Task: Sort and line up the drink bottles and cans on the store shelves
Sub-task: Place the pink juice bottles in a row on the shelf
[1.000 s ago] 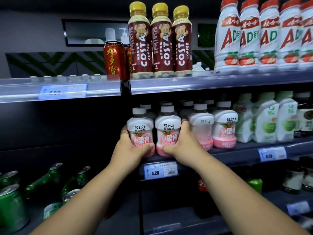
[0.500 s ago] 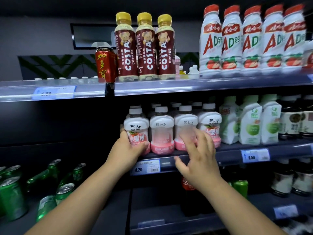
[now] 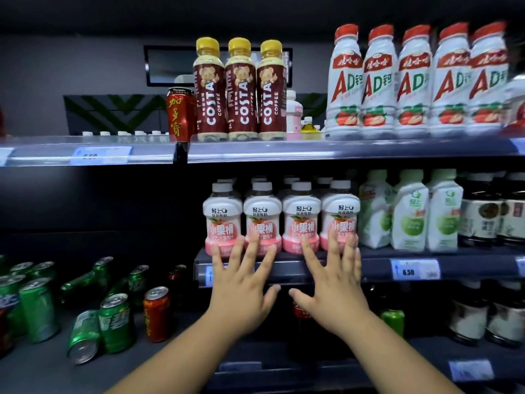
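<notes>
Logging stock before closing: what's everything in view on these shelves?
coffee bottles: 3, brown, yellow caps, top shelf
top red can: 1, red, left of coffee bottles
milk bottles: at least 5, white, red caps, top shelf right
juice bottles: 4 in front, pink-white, middle shelf
green-label bottles: 3, white-green, right of juice bottles
dark bottles: count unclear, dark, middle shelf far right
green cans: many, green, bottom shelf left, some lying
lower red can: 1, red, upright beside green cans
left hand: 1, fingers spread, at juice bottles
right hand: 1, fingers spread, at juice bottles
</notes>
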`<state>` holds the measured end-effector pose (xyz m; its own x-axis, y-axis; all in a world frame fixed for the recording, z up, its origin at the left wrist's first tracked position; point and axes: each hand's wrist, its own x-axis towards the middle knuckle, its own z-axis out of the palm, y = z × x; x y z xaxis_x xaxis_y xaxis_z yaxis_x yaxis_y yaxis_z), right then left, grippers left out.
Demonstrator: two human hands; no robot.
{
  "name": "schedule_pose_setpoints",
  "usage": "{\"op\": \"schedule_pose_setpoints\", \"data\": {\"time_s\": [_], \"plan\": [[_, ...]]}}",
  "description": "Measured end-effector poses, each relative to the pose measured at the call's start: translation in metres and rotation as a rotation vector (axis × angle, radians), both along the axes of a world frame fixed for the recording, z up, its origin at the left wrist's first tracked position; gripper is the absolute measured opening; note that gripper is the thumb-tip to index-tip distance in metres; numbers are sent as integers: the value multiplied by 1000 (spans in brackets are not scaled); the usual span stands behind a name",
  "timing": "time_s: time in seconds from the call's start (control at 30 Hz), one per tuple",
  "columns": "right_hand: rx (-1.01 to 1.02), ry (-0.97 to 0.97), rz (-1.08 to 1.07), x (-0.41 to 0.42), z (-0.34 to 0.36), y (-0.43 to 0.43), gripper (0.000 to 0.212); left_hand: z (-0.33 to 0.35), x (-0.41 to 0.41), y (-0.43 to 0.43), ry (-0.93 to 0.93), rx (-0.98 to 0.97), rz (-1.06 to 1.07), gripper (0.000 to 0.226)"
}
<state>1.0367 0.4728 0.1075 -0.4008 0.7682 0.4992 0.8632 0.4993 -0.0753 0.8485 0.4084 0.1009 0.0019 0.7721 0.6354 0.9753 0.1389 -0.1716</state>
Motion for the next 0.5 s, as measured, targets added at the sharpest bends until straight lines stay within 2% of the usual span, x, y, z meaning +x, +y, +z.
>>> {"op": "schedule_pose_setpoints", "data": {"time_s": [0.23,0.33,0.5], "plan": [[-75,16,10,-3,-1,-8,103,9,0,-8,-7,-104,33,79],[-78,33,-7,-6,-1,-12,102,15,0,-11,50,-115,43,78],[-99,78,-16,-11,6,-19,97,27,-4,-27,-12,-143,-5,80]]}}
